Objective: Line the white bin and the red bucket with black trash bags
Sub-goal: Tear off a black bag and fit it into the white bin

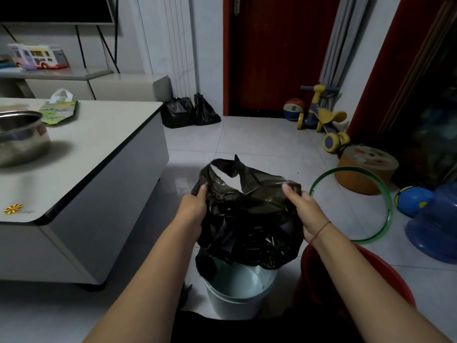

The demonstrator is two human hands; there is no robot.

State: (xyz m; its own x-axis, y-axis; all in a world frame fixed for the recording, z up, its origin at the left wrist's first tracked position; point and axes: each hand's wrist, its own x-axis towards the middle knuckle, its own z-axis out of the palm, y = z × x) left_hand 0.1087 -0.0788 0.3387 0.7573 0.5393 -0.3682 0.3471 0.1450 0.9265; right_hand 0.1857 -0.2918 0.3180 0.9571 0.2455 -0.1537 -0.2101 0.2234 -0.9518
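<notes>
Head view.
Left hand: fingers curled, thumb on top, pinching the left edge of the black trash bag at centre frame.
Right hand: also curled, gripping the bag's right edge.
Bag: crumpled and glossy, its mouth partly spread between the hands. It is held over the white bin at lower centre, and its lower folds seem to dip past the bin's rim, though this is hard to tell.
Red bucket: lower right, just beside the bin.

Home living room: tricycle, television.
</notes>
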